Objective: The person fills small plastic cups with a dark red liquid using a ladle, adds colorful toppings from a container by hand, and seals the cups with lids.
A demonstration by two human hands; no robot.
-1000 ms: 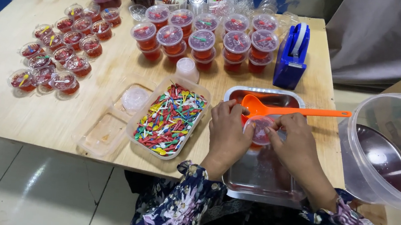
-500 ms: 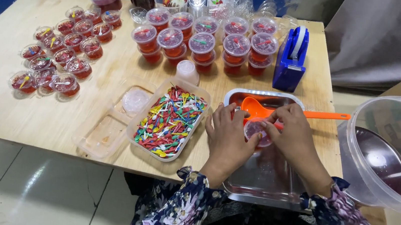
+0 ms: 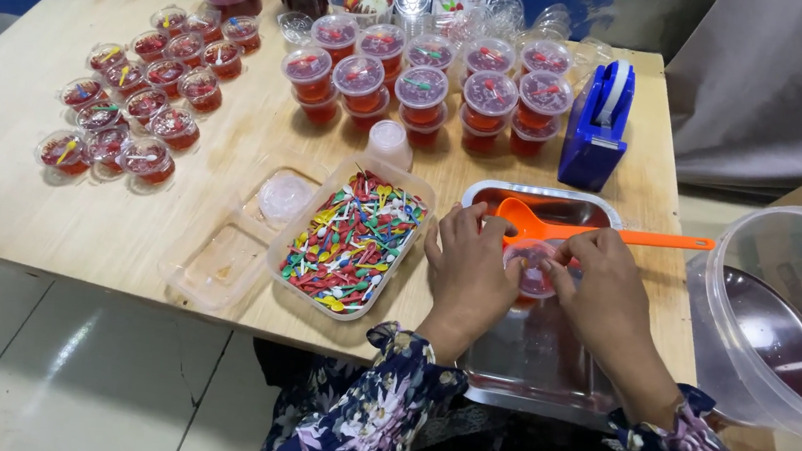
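Over metal tray (image 3: 545, 378), left hand (image 3: 468, 275), right hand (image 3: 606, 301) pinch small lidded cup (image 3: 530, 268)

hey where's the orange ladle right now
In the head view, the orange ladle lies across the metal tray on the table's right side, just beyond both hands, its handle pointing right toward the clear bucket.

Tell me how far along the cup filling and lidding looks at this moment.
Done: many lidded clear plastic cups of red dessert sit at the wooden table's left, more stacked at the back. In hand: the left hand and right hand press on one small clear cup over the metal tray. Left: red liquid remains under the orange ladle; empty cups wait behind.
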